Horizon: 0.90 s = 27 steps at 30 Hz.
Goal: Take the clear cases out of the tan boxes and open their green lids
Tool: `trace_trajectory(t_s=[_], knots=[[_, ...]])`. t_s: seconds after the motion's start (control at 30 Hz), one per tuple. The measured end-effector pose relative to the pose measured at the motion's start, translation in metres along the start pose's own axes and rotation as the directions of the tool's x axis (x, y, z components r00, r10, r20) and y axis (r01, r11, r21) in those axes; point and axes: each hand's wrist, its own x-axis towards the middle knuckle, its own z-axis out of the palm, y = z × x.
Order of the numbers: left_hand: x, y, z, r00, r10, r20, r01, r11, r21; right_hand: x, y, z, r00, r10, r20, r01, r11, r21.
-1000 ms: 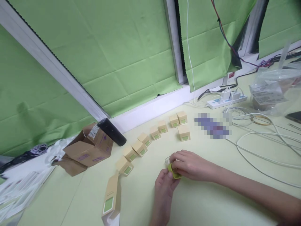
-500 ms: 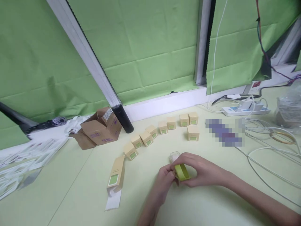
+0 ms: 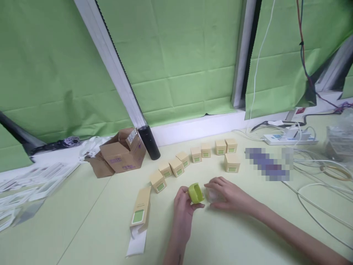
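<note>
My left hand [image 3: 184,206] grips a hollow yellow-green silicone case [image 3: 196,193], its opening facing right. Just to the right, my right hand [image 3: 230,195] has its fingers and thumb around a small clear plastic container [image 3: 213,195] with something whitish in it. The right fingers partly cover this container, and a narrow gap separates it from the case. To the left lies an opened tan carton [image 3: 142,202], with a white paper sheet [image 3: 137,243] sticking out of its near end.
Several small tan boxes with green labels, such as one nearer box [image 3: 232,164], curve across the table behind my hands. A brown cardboard box [image 3: 124,156] and a black cylinder [image 3: 149,142] stand back left. Cables and a power strip [image 3: 289,138] lie at right.
The yellow-green case has gone from between both hands into my left hand, further left. My right hand has let go of it and closed around the clear container.
</note>
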Motion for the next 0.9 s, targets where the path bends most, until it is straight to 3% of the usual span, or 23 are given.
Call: trace_trajectory(t_s=[0.07,0.17,0.33,0.43,0.53,0.67,0.8,0.9], knots=[[0.001,0.0,-0.002,1.0,-0.024,-0.015,0.023,0.997,-0.078,0.005,0.014,0.008,0.985,0.153,-0.081,-0.12,0.939,0.321],[0.004,-0.002,-0.003,0.997,-0.072,-0.035,0.064,0.982,-0.178,0.008,0.032,0.015,0.937,0.334,-0.104,-0.181,0.718,0.673],[0.007,-0.006,-0.004,0.993,-0.107,-0.053,0.094,0.977,-0.194,0.006,0.05,0.014,0.94,0.333,-0.074,-0.134,0.561,0.817],[0.007,-0.006,-0.004,0.994,-0.099,-0.04,0.091,0.983,-0.158,0.004,0.053,0.011,0.943,0.326,-0.062,-0.124,0.52,0.845],[0.007,-0.006,-0.003,0.992,-0.123,-0.04,0.117,0.985,-0.127,0.004,0.052,0.007,0.939,0.339,-0.066,-0.133,0.531,0.837],[0.009,-0.009,-0.003,0.982,-0.181,-0.053,0.173,0.976,-0.131,0.004,0.048,0.002,0.92,0.376,-0.109,-0.16,0.614,0.773],[0.011,-0.012,-0.002,0.97,-0.226,-0.091,0.204,0.957,-0.206,0.002,0.04,0.002,0.898,0.384,-0.212,-0.184,0.768,0.613],[0.011,-0.012,0.001,0.969,-0.235,-0.078,0.211,0.95,-0.231,-0.002,0.029,0.006,0.916,0.292,-0.274,-0.176,0.909,0.378]])
